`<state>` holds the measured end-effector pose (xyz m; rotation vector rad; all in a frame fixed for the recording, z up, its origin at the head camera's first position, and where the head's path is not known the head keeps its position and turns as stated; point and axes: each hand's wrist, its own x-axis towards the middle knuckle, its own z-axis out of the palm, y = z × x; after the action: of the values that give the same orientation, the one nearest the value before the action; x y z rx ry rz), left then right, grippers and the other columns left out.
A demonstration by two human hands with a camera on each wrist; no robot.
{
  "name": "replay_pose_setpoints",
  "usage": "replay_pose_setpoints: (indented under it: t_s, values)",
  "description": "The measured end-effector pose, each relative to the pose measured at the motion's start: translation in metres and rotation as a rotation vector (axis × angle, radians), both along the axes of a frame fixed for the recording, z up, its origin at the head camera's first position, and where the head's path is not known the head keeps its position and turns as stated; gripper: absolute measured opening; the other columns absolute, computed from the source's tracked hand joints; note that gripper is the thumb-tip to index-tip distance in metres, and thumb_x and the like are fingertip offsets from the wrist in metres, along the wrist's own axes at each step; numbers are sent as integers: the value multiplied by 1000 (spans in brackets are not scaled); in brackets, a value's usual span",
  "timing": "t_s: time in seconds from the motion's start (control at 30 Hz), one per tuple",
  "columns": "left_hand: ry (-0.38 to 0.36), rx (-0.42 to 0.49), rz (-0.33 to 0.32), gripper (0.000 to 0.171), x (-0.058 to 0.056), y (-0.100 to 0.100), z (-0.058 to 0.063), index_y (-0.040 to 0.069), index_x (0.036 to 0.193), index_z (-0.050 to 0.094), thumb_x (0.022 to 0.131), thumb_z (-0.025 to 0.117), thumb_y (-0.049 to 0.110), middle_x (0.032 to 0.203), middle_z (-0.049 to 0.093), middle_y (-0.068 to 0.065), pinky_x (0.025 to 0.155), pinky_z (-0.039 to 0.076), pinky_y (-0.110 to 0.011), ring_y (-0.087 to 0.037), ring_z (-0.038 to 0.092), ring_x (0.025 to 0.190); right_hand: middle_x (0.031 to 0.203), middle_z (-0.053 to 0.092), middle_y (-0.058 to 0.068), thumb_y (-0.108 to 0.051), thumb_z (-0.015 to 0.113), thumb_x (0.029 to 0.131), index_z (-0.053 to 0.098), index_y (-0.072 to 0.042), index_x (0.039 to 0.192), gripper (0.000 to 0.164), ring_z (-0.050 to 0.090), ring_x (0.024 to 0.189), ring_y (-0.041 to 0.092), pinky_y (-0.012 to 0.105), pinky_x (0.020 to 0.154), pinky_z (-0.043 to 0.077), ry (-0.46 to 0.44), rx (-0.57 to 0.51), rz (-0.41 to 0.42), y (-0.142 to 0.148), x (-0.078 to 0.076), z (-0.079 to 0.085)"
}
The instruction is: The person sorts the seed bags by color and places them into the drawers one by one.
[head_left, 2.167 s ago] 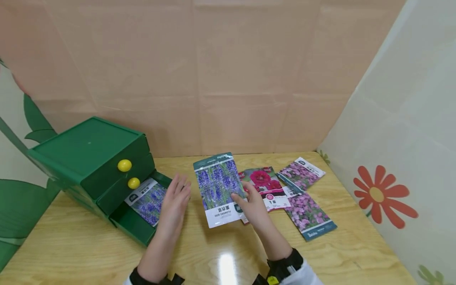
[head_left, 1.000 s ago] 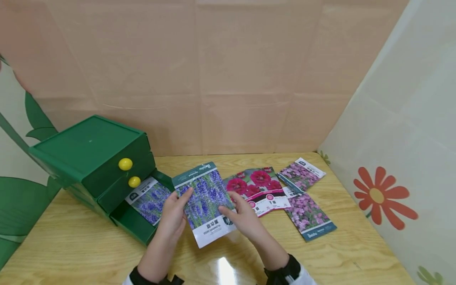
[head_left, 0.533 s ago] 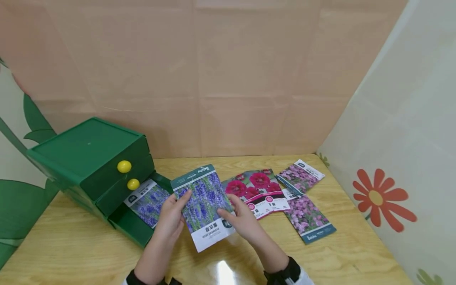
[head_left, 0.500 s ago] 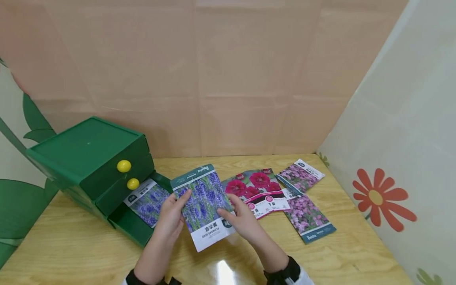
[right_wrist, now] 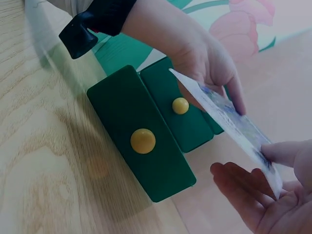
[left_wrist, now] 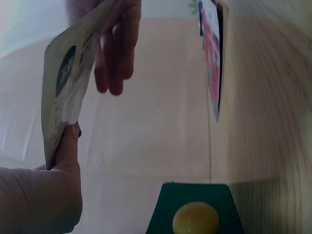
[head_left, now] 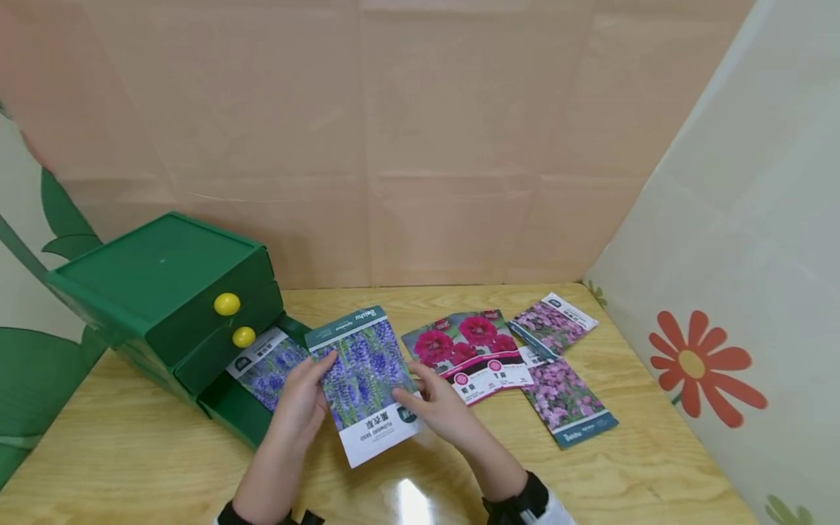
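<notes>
A seed packet with purple-blue flowers, a teal band and a white end is held above the table. My left hand pinches its left edge, thumb on the printed front. On the opposite edge, near the white end, my right hand pinches it between thumb and fingers. From the right wrist view, the packet appears nearly edge-on and tilted. Just left of my left hand, a similar purple packet lies inside the pulled-out bottom drawer of a green cabinet.
Two overlapping packets with magenta flowers lie right of my hands. Beyond them are pink-flowered packets, one at the back and one nearer. The cabinet's two upper drawers, with yellow knobs, are closed. Walls border the wooden table.
Earlier only my right hand held the packet, and my left hand was open beside the drawer. My left hand then took the other edge, and both have shifted slightly left with it.
</notes>
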<state>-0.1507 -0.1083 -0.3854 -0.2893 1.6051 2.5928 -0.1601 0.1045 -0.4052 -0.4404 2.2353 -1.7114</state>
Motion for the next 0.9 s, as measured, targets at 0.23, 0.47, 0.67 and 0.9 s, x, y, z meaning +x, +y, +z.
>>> replay_pose_setpoints:
  t_s: [0.23, 0.47, 0.67, 0.9]
  values:
    - [-88, 159, 16, 40, 5, -40, 0, 7, 145, 32, 106, 37, 16, 105, 71, 11, 96, 50, -24, -3, 65, 105, 127, 58, 29, -18, 60, 97, 42, 7, 140, 52, 62, 111, 37, 30, 89, 54, 34, -34, 126, -1, 0, -5]
    - [-20, 160, -70, 25, 15, -79, -15, 20, 112, 57, 107, 33, 17, 103, 72, 9, 88, 54, -23, -4, 67, 101, 133, 54, 27, -15, 62, 95, 44, 5, 140, 53, 59, 116, 40, 30, 93, 53, 80, -32, 186, -3, 1, -9]
    - [-52, 136, -89, 30, 18, -95, -24, 20, 99, 63, 105, 34, 13, 97, 73, 6, 83, 56, -23, -6, 68, 94, 130, 56, 25, -20, 64, 95, 47, 5, 138, 53, 59, 115, 39, 39, 92, 54, 113, 107, 152, -15, 0, -22]
    - [-173, 132, -85, 31, 11, -98, -26, 16, 95, 61, 105, 32, 13, 92, 73, 5, 84, 55, -22, -5, 69, 90, 130, 58, 23, -17, 68, 91, 47, 7, 136, 55, 60, 114, 38, 48, 95, 51, 146, 233, 135, -36, -14, -34]
